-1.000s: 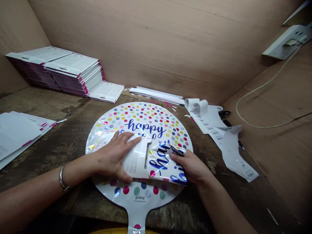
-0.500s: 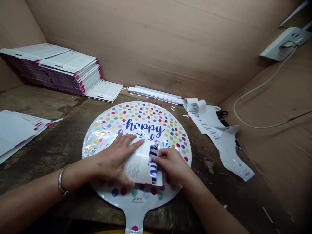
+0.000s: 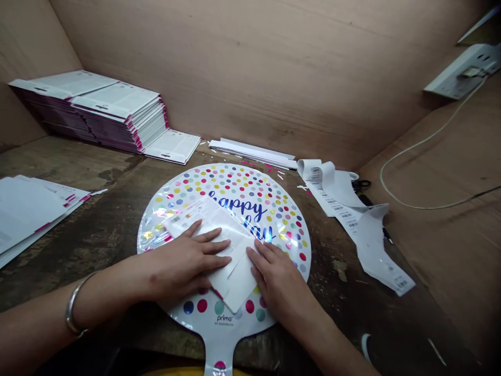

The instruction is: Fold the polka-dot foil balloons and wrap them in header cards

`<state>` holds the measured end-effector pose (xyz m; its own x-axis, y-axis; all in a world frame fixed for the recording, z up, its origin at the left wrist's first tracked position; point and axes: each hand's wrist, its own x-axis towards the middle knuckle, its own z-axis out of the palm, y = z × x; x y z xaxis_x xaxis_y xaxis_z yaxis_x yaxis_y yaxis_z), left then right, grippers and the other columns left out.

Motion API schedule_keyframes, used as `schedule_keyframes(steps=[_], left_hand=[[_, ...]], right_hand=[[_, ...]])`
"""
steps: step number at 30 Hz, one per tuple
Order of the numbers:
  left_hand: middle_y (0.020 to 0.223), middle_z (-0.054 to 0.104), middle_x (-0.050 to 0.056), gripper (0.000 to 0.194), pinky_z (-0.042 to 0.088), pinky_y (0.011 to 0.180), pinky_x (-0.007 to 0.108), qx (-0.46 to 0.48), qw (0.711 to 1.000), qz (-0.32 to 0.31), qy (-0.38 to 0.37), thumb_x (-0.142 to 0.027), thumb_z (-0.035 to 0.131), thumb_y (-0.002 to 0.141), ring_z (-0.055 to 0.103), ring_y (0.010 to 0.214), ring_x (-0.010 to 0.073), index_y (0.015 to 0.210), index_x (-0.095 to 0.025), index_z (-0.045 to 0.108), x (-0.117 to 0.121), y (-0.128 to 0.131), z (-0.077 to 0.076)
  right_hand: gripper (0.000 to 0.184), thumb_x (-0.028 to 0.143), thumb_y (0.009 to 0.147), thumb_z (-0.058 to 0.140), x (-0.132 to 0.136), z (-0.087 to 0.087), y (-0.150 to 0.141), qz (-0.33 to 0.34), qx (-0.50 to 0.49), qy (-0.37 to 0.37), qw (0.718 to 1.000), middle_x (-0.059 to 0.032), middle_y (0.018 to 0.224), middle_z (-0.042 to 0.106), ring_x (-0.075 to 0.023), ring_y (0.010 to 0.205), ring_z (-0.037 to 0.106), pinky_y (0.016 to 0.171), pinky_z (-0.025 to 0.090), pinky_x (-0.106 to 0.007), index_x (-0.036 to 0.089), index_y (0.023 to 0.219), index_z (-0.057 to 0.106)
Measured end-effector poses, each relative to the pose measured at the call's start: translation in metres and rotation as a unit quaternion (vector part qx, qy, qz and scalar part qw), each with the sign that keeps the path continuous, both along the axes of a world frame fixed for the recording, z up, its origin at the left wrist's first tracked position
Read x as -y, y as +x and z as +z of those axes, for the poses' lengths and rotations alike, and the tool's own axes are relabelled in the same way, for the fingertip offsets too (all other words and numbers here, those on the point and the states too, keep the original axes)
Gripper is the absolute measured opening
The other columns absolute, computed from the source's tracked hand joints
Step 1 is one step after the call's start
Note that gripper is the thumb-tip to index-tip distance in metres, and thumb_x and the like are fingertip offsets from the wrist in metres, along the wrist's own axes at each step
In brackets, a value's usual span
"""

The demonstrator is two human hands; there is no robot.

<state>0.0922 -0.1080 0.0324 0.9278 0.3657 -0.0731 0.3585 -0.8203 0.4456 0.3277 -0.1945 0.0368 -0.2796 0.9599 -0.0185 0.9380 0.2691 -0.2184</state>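
Note:
A round foil balloon (image 3: 238,183) with coloured dots and blue "happy" lettering lies flat on the table, its neck toward me. On top of it rests a white printed card envelope (image 3: 239,284), turned at an angle with a flap folded over at its right end. My left hand (image 3: 186,263) lies spread across the envelope, pressing on it; a silver bangle circles that wrist. Fingers of my right hand (image 3: 276,277) are stretched out against the envelope's right corner and flap. Part of the lettering is covered by the envelope.
Stacked white cards with pink edges (image 3: 113,99) stand at the back left, and more cards (image 3: 35,214) lie at the left. Paper strips (image 3: 252,154) lie along the back wall. A barcode label strip (image 3: 348,216), scissors (image 3: 360,184) and a power strip (image 3: 456,73) are at the right.
The envelope has turned clockwise, and the striped blue foil at its opening is now covered by the flap. My right hand went from a pinch at the opening to fingers laid flat.

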Motion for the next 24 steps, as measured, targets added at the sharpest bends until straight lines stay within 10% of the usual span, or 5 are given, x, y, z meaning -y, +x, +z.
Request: schedule_keyframes(steps=[4, 12, 18, 24], left_hand=[[0.149, 0.030, 0.005, 0.063, 0.005, 0.109, 0.062, 0.011, 0.999, 0.033, 0.005, -0.047, 0.057, 0.082, 0.017, 0.138, 0.0342, 0.139, -0.031, 0.035, 0.008, 0.003, -0.007], [0.142, 0.043, 0.003, 0.044, 0.015, 0.109, 0.056, 0.044, 0.993, 0.111, 0.019, -0.042, 0.051, 0.088, 0.028, 0.136, 0.0295, 0.130, -0.029, 0.048, 0.017, 0.000, -0.028], [0.145, 0.038, 0.000, 0.046, 0.015, 0.108, 0.058, 0.039, 0.989, 0.143, 0.019, -0.036, 0.048, 0.090, 0.024, 0.137, 0.0297, 0.136, -0.032, 0.041, 0.025, -0.011, -0.032], [0.139, 0.046, 0.004, 0.051, 0.012, 0.109, 0.058, 0.071, 0.985, 0.160, -0.009, -0.042, 0.057, 0.083, 0.031, 0.134, 0.0293, 0.131, -0.028, 0.047, 0.020, -0.011, -0.030]], right_hand=[[0.026, 0.016, 0.089, 0.044, 0.017, 0.012, -0.008, -0.023, -0.033, 0.014, 0.999, -0.0084, 0.097, 0.071, -0.0213, 0.084, 0.065, 0.078, 0.054, -0.037, 0.020, 0.097, 0.069], [0.039, 0.010, 0.088, 0.044, 0.015, -0.036, -0.008, 0.082, 0.009, 0.125, 0.989, -0.0173, 0.130, 0.054, -0.0279, 0.124, 0.047, 0.098, 0.047, -0.044, 0.006, 0.126, 0.053], [0.018, 0.016, 0.088, 0.048, 0.002, -0.004, -0.015, 0.017, -0.139, 0.134, 0.981, -0.0105, 0.099, 0.067, -0.0207, 0.096, 0.061, 0.085, 0.052, -0.038, 0.016, 0.090, 0.066], [0.009, 0.014, 0.080, 0.059, -0.020, -0.010, -0.039, 0.073, -0.190, -0.012, 0.979, -0.0035, 0.082, 0.058, -0.0177, 0.081, 0.054, 0.072, 0.048, -0.031, 0.019, 0.074, 0.054]])
